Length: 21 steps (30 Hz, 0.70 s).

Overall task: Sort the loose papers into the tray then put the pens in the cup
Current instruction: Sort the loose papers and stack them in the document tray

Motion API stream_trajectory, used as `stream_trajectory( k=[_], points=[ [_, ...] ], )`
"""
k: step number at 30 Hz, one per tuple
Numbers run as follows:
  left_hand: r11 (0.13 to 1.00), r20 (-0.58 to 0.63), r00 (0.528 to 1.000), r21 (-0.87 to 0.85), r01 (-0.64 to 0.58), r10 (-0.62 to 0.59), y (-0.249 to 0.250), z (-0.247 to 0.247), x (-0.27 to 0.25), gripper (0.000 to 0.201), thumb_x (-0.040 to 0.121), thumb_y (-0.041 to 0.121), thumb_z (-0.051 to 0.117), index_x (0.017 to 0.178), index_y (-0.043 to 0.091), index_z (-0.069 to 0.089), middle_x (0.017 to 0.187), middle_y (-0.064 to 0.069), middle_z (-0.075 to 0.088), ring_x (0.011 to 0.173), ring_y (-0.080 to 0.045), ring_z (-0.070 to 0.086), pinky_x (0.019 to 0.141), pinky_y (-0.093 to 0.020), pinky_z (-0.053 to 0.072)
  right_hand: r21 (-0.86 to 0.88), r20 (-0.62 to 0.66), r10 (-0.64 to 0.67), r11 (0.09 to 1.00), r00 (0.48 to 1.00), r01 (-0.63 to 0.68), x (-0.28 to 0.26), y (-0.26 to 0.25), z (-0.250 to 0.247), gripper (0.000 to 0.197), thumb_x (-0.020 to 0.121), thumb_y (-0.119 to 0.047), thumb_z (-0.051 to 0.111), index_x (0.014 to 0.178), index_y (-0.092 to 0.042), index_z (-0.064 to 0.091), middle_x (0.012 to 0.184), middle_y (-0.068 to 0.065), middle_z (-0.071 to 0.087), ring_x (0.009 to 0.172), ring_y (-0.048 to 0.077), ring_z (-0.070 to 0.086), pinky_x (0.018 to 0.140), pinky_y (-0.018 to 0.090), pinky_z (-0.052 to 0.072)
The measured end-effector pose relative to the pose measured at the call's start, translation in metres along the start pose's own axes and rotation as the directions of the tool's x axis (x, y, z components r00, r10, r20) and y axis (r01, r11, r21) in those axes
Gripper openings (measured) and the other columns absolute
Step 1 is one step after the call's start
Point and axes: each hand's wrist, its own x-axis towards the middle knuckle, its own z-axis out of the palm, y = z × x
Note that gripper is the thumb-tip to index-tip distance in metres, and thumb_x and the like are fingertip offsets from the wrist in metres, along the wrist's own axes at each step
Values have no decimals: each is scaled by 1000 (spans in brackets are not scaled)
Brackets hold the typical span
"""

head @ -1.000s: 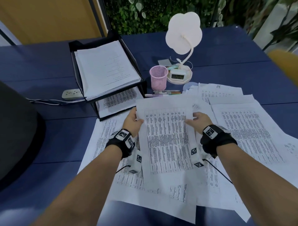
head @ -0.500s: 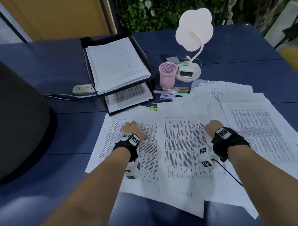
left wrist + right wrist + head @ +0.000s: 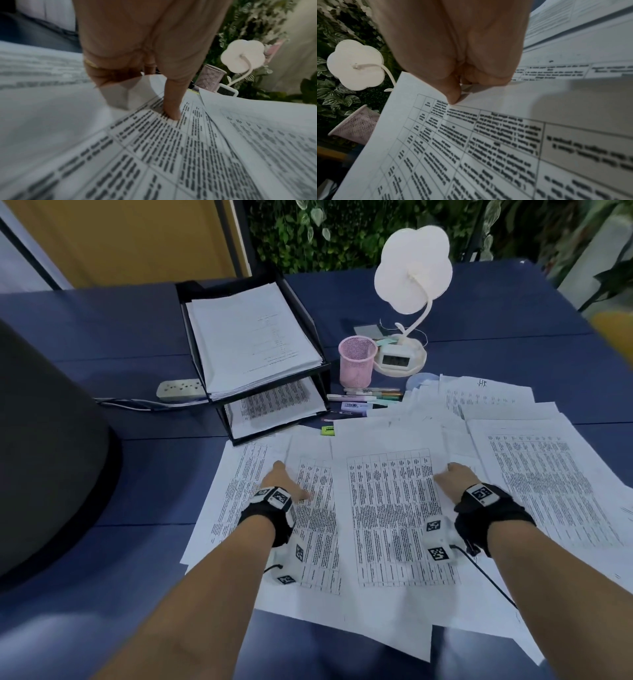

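**Both hands down on the spread of papers**

Loose papers [image 3: 387,508] are lying overlapped across the near and right part of the blue worktop [image 3: 102,330]. The left hand [image 3: 282,482] is pinching a lifted corner of one sheet between curled fingers and thumb, with the thumb tip pressing on the printed table. The right hand [image 3: 452,479] is gripping the edge of the middle sheet, fingers curled under and thumb on top.

At the far left of the papers a black two-tier tray [image 3: 318,364] is sitting, already carrying a white stack on top and printed sheets below. Just to its right a pink mesh cup [image 3: 356,364] is standing upright, and pens [image 3: 370,395] are lying on the worktop in front of it, some partly tucked under the far edges of the papers. Beyond the cup a white flower-shaped lamp [image 3: 411,275] with a small clock [image 3: 395,359] in its base is standing. A power strip [image 3: 180,389] is lying left of the tray, touching it.
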Motion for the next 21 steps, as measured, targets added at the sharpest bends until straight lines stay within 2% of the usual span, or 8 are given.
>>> stream_trajectory(
  k=[2, 4, 8, 11, 13, 16, 20, 21],
  points=[
    [980, -79, 994, -179, -88, 75, -3, 0, -2, 37, 88, 19, 65, 119, 9, 48, 110, -12, 62, 89, -27, 58, 73, -33, 48, 51, -28, 6, 999, 1000, -5, -7, -2, -4, 37, 95, -6, 44, 131, 3, 45, 133, 21, 49, 125, 32, 45, 101, 33, 36],
    [909, -157, 979, -377, -180, 129, -5, -4, -5, 16, 92, 16, 58, 107, 12, 55, 102, -8, 65, 83, -24, 59, 68, -28, 45, -116, 17, -50, 992, 999, 52, -17, -6, -10, 41, 96, -1, 40, 137, -2, 40, 137, 17, 46, 131, 28, 40, 105, 28, 32],
    [731, -210, 966, -633, -254, 154, -10, -21, -4, 17, 93, 12, 57, 109, 14, 54, 107, -8, 67, 96, -25, 64, 87, -37, 51, -275, 52, -94, 956, 994, 105, -21, -8, -13, 38, 94, -1, 41, 132, -5, 43, 128, 15, 48, 124, 27, 45, 100, 26, 35],
    [628, -172, 972, -742, -235, 160, -7, -25, -5, 25, 95, 9, 53, 119, 16, 53, 118, -3, 64, 111, -22, 60, 102, -41, 44, -11, 83, -7, 1000, 997, 8, -9, -8, -3, 29, 96, -12, 44, 121, 1, 50, 110, 16, 48, 107, 28, 51, 95, 33, 40],
    [657, -116, 976, -724, -211, 185, 1, -24, -14, 25, 99, 12, 44, 123, 15, 49, 123, -2, 59, 119, -24, 54, 101, -35, 40, 50, 82, -13, 999, 997, 9, -1, -9, -1, 35, 95, -15, 49, 126, 2, 50, 119, 20, 55, 111, 32, 54, 99, 37, 43],
    [754, 33, 976, -640, -145, 215, 15, -11, -28, 35, 103, 25, 32, 137, 15, 39, 140, -4, 46, 130, -25, 42, 103, -38, 33, -214, 98, -72, 973, 993, 92, -11, -16, -1, 39, 94, 0, 44, 133, 0, 44, 133, 20, 49, 125, 30, 48, 101, 30, 38],
    [782, 154, 948, -609, -133, 280, 25, 15, -38, 62, 86, 55, 55, 137, 29, 32, 141, 5, 43, 132, -22, 41, 109, -44, 31, -118, 32, -79, 990, 996, 82, -15, -25, 5, 36, 98, -2, 34, 131, 3, 46, 137, 20, 48, 129, 28, 45, 97, 28, 36],
    [799, 164, 937, -579, -162, 309, 28, 19, -41, 65, 84, 49, 61, 138, 28, 32, 138, 7, 46, 128, -19, 45, 108, -42, 34, -118, 13, -119, 986, 993, 119, -14, -25, 3, 37, 98, -1, 32, 132, 1, 46, 138, 19, 47, 130, 27, 44, 100, 26, 34]
  ],
)
